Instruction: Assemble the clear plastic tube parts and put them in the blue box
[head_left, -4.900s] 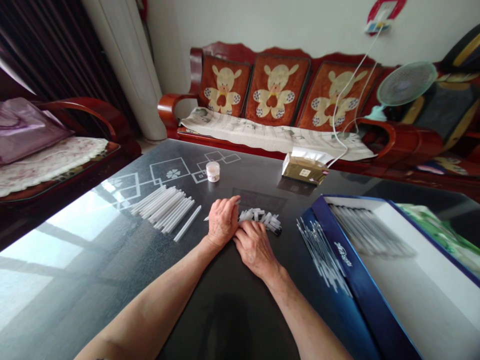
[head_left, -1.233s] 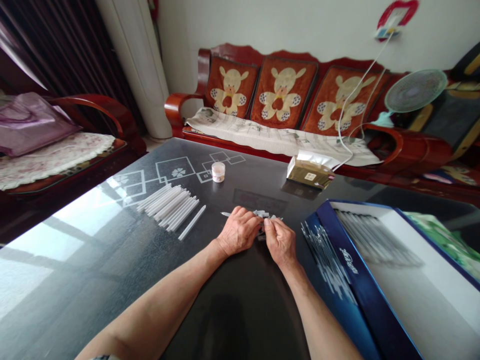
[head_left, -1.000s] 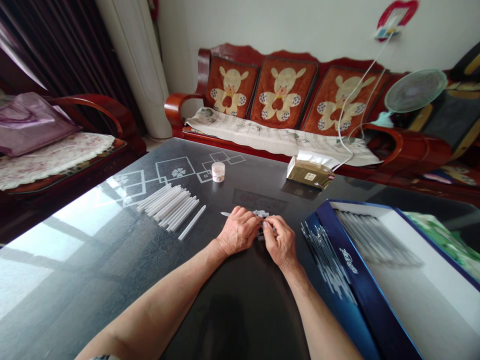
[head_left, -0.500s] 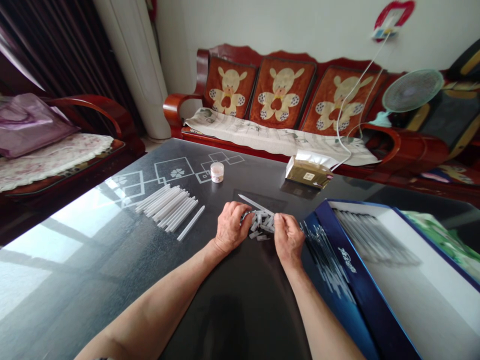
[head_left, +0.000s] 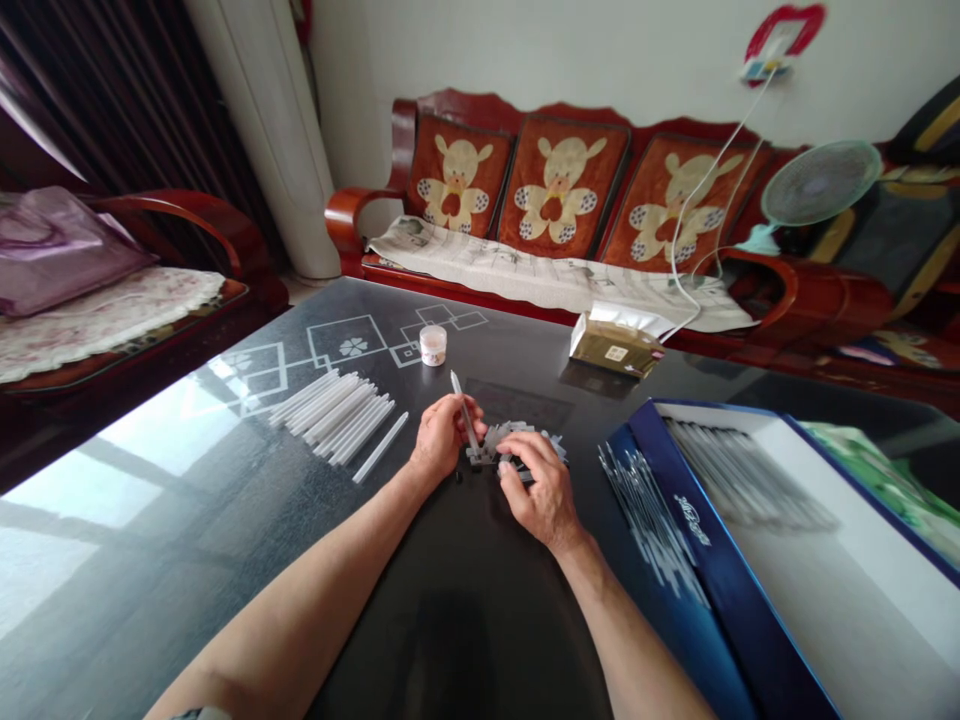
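A white tube (head_left: 464, 412) is raised upright now, pinched at one o'clock in the left hand (head_left: 437, 437); the caps (head_left: 517, 440) are covered by the right hand (head_left: 538, 493), its grip unclear.

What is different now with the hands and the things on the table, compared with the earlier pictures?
The left hand has lifted a thin white plastic tube off the table and holds it tilted upward. The right hand has moved left onto the heap of small white plastic pieces. The row of long white tubes and the blue-edged box stayed in place.
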